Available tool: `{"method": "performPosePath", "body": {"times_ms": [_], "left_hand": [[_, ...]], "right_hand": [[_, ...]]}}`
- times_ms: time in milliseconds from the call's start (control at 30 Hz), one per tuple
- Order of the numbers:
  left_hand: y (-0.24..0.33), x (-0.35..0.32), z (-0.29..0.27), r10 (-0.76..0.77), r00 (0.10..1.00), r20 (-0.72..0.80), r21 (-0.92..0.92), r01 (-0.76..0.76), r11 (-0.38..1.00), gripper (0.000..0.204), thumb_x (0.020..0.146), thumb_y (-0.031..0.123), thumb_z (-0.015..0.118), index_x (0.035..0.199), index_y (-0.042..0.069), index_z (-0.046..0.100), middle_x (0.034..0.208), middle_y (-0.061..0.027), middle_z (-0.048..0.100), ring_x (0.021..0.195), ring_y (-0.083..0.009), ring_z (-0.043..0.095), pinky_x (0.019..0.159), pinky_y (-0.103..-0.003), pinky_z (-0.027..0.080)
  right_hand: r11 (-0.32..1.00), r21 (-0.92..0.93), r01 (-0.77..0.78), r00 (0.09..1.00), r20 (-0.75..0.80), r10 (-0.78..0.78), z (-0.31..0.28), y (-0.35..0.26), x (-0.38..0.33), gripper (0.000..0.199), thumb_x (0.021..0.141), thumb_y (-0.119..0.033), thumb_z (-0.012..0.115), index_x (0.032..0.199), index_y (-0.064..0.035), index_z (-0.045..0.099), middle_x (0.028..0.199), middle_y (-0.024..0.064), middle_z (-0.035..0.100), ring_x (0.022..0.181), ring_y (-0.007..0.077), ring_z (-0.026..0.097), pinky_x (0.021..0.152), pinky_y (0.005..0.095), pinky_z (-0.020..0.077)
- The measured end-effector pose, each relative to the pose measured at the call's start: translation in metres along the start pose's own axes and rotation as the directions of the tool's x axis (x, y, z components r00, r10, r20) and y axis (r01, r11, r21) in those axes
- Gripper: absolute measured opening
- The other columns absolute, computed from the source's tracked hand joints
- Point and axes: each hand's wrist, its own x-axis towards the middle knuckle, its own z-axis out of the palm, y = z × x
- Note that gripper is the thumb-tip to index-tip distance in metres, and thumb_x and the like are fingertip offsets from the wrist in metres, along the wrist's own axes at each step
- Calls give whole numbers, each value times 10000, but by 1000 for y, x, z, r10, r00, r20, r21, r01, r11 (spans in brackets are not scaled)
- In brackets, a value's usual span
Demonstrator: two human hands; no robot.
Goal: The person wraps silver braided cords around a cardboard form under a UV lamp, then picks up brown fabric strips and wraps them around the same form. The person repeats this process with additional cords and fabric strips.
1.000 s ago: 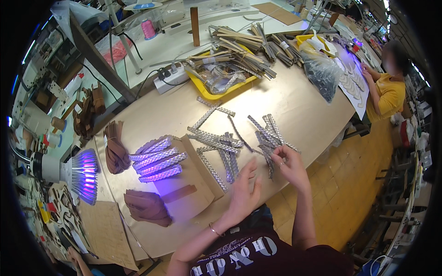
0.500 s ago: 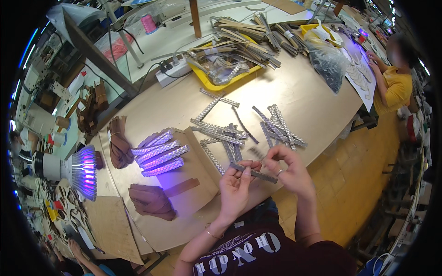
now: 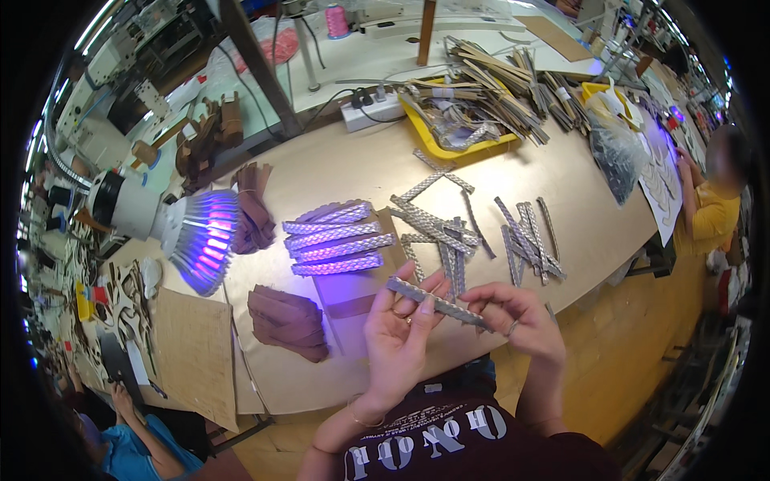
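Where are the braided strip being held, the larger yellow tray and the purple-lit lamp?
Braided strip [image 3: 447, 308]: head view, on the exposed stretch near its middle.
Larger yellow tray [image 3: 480, 150]: head view, on its near wall.
Purple-lit lamp [image 3: 200, 240]: head view, on its ridged head.

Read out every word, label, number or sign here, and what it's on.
Dark shirt: large pale lettering, which I won't copy out; its smaller lines are too small to read.
White tag on the upper-left brown bundle: too small to tell whether anything is printed.
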Motion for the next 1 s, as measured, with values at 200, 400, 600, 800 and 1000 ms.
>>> {"method": "performPosePath", "body": {"times_ms": [200,400,600,800,1000], "left_hand": [[15,-6,-13,74,996,-39,24,-73,997,509,983,19,493,1450,-7,292,1287,-243,546,1187,-295,572,971,-386,523],[11,-9,-19,19,995,99,229,-41,973,413,977,26,516,1383,-6,445,1121,-143,626,984,-182,627,827,-299,535],[-28,-20,-24,-96,942,321,797,-214,565,346,886,3,604,1231,39,617,832,-136,557,773,-255,609,710,-330,486],[-91,-32,-42,30,882,470,870,-469,153,273,879,89,626,1142,16,634,1064,-156,606,1057,-314,604,855,-405,498],[-120,-62,-44,-128,793,595,773,-609,-177,528,911,215,564,1357,-44,452,1450,-221,400,1365,-328,381,1109,-420,349]], "right_hand": [[990,31,-137,981,143,131,26,-8,10,258,954,-133,613,1155,26,633,875,40,662,752,66,581,656,209,469],[997,-75,9,994,107,-1,23,5,6,242,926,-122,648,1107,39,646,898,67,663,768,97,597,682,238,477],[898,-438,-33,999,-18,28,-21,25,-7,170,879,-124,692,1002,-9,672,814,10,652,700,58,531,642,235,440],[802,-451,-391,909,-327,259,-5,82,-26,130,913,-122,663,897,7,662,714,-19,621,636,48,519,571,219,420],[610,-632,-479,843,-524,119,17,88,-42,167,864,-204,698,857,-44,651,746,104,643,660,269,633,599,374,482]]}}
